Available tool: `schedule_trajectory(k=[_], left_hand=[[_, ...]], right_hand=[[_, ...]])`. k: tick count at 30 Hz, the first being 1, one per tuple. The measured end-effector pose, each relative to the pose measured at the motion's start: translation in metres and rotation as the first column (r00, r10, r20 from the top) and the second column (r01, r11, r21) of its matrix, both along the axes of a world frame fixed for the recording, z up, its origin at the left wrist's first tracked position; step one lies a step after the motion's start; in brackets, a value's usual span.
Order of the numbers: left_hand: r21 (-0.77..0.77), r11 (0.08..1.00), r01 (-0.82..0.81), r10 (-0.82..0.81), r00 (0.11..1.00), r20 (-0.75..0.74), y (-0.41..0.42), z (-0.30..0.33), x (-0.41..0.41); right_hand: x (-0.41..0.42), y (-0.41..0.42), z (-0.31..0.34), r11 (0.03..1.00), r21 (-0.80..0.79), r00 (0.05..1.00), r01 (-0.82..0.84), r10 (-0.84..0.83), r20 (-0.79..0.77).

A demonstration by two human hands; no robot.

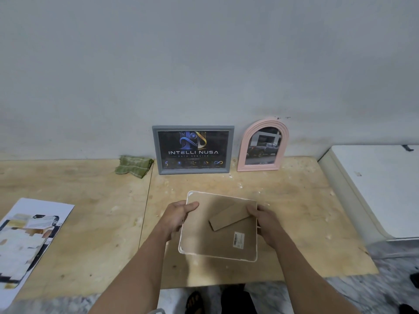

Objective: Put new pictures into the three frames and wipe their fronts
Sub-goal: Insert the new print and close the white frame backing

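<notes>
Third frame: white frame (218,225) at lower centre, held back-up over the board, probably so its backing can be worked.
Grip: left hand (179,215) and right hand (264,219) each curl round a side edge.
Standing frames: two, grey frame (193,149) and pink arched frame (263,145), leaning on the wall, apparently filled.
Cloths: one, green cloth (133,166), left of the grey frame, ready for wiping.
Loose prints: one, printed sheet (29,236), at lower left.
</notes>
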State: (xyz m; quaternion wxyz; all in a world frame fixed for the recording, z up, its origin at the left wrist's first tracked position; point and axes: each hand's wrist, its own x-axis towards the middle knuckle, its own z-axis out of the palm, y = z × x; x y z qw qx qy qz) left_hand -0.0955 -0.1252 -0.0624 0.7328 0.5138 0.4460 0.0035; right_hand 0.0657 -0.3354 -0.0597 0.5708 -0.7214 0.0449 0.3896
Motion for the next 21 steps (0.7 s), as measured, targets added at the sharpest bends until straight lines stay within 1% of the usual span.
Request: schedule_trajectory(k=[2,5,7,10,12,14,17,20,21], left_hand=[[-0.003,0.998,-0.067,0.067,0.997,0.046,0.001,0.002,0.002],[-0.006,0.987,-0.158,0.158,0.983,0.098,-0.004,0.001,0.004],[0.011,0.985,-0.173,0.171,0.98,0.103,-0.009,0.002,0.002],[-0.047,0.981,-0.189,0.193,0.976,0.104,-0.01,-0.001,-0.004],[-0.063,0.983,-0.172,0.178,0.978,0.106,-0.005,-0.002,-0.007],[-0.042,0.983,-0.178,0.181,0.978,0.106,0.001,-0.001,-0.009],[0.013,0.974,-0.227,0.224,0.967,0.124,0.008,0.01,-0.009],[-0.004,0.955,-0.296,0.294,0.943,0.155,0.015,0.02,-0.009],[0.001,0.945,-0.328,0.323,0.931,0.17,0.015,0.024,-0.009]], right_hand=[[-0.001,0.001,0.004,0.998,-0.003,0.998,-0.066,0.067,0.023],[-0.002,0.002,0.008,0.997,-0.014,0.995,-0.072,0.072,0.061],[-0.003,0.001,0.008,0.997,-0.025,0.995,-0.073,0.074,0.06],[-0.004,0.001,0.012,0.994,-0.026,0.994,-0.105,0.106,0.036],[-0.001,0.002,0.018,0.99,0.001,0.99,-0.141,0.141,0.029],[-0.001,0.004,0.024,0.981,0.065,0.983,-0.184,0.184,0.014],[-0.001,0.011,0.038,0.952,0.198,0.971,-0.234,0.237,0.006],[-0.002,0.023,0.051,0.883,0.374,0.952,-0.282,0.307,-0.008],[-0.003,0.027,0.06,0.871,0.386,0.945,-0.304,0.326,0.008]])
